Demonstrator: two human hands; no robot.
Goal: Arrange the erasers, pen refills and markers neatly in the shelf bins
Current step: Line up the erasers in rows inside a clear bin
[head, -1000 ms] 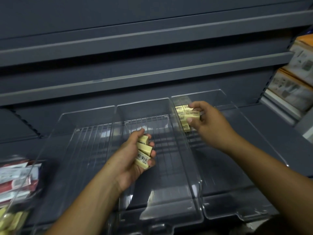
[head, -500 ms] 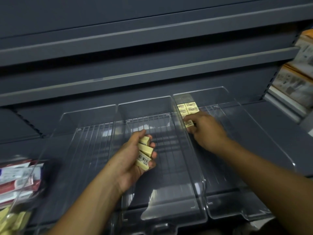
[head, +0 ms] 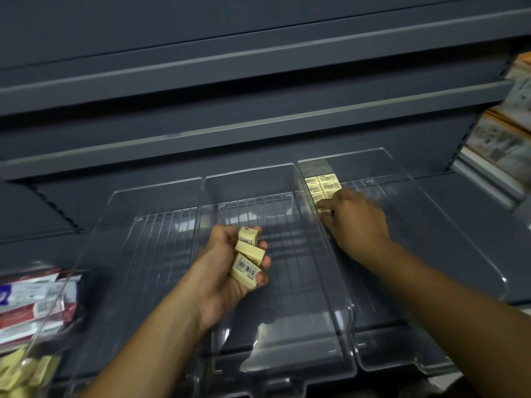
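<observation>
At the near left corner, a heap of loose yellow erasers lies below red and white packets, seen blurred through the left bin. The left forearm rises from the near edge over the middle bin, palm turned up and inward. The left hand is curled round three held erasers, lined up one beyond the next along the fingers. Each one's long axis runs roughly across the palm, and the nearest shows a barcode label facing up. The right arm reaches in from the near right corner into the right bin, back of the hand up, knuckles toward the bin's left wall. The right hand pinches the last eraser between forefinger and thumb, against that wall. Just beyond, touching it, the placed erasers lie flat in two columns running to the bin's far left corner, labels up. Dark grey shelves rise behind, with boxes at the far right.
</observation>
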